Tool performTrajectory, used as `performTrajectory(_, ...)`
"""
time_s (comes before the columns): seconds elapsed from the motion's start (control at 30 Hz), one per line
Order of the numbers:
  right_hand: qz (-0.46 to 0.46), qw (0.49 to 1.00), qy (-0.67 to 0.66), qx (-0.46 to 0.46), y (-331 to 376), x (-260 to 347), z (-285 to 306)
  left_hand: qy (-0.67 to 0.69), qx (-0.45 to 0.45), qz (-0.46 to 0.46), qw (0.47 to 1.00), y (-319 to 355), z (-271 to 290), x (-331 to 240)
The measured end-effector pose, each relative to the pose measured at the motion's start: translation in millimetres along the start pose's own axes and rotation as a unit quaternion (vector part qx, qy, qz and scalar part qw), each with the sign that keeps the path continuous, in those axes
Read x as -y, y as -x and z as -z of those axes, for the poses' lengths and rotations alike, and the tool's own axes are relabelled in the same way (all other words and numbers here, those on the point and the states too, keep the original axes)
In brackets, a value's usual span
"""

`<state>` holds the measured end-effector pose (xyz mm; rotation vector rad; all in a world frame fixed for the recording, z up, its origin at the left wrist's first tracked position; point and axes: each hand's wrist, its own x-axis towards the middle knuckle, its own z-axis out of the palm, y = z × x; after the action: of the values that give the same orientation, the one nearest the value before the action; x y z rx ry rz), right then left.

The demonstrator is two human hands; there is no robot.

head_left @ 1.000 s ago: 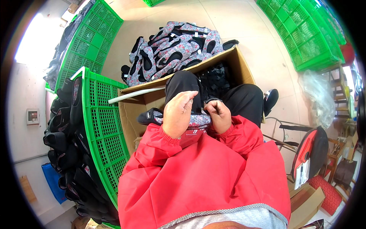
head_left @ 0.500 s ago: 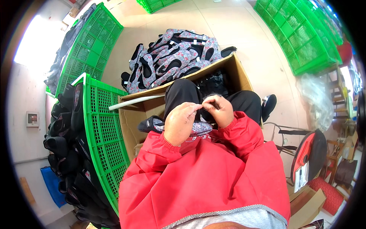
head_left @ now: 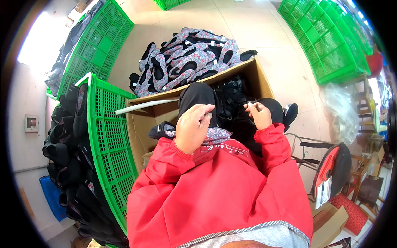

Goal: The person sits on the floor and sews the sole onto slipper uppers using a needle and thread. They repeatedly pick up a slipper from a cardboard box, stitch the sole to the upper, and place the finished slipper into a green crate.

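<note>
Over my lap, my left hand (head_left: pixel 193 127) is closed, thumb against the curled fingers; whatever it pinches, if anything, is too small to make out. A grey floral shoe with a dark end (head_left: pixel 217 135) lies on my lap, partly behind that hand. Off to the right, above my right knee, my right hand (head_left: pixel 260 115) closes around a small dark pointed tool (head_left: pixel 257 104), whose exact kind I cannot tell. The two hands are apart. Beyond the knees, many similar floral shoes with black openings (head_left: pixel 190 62) lie heaped on the floor.
An open cardboard box (head_left: pixel 262 78) holding black items stands around my legs. A pale tube (head_left: pixel 144 106) crosses its left side. Close on the left is a green crate (head_left: pixel 109 120) beside stacked black shoes (head_left: pixel 62 157). More green crates (head_left: pixel 322 41) stand at the far right, near clear plastic (head_left: pixel 341 109).
My hands were together at the middle. The right hand has moved away to the right and the dark tool now shows in it. The left hand has shifted slightly left.
</note>
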<state>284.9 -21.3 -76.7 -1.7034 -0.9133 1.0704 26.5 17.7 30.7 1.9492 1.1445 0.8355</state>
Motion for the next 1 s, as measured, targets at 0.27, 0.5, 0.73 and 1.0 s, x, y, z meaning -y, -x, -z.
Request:
performTrajectory(0.27,0.104,0.93,-0.061,0.347,51.3,51.7,-45.9,0.023,-0.055,-0.079,0.995,-15.6,-1.5,10.6)
performTrajectory(0.5,-0.057,0.945,-0.267,0.181,37.4,13.4,-71.9,-0.056,-0.085,-0.167,0.981,4.8,27.7,7.8)
performTrajectory(0.73,-0.223,0.888,-0.345,0.206,29.8,15.2,-68.8,-0.276,0.086,-0.197,0.937,24.7,40.6,5.4)
performTrajectory(1.0,-0.218,0.892,-0.35,0.187,30.1,5.7,-66.9,-0.064,0.08,0.109,0.989,21.9,46.9,7.6)
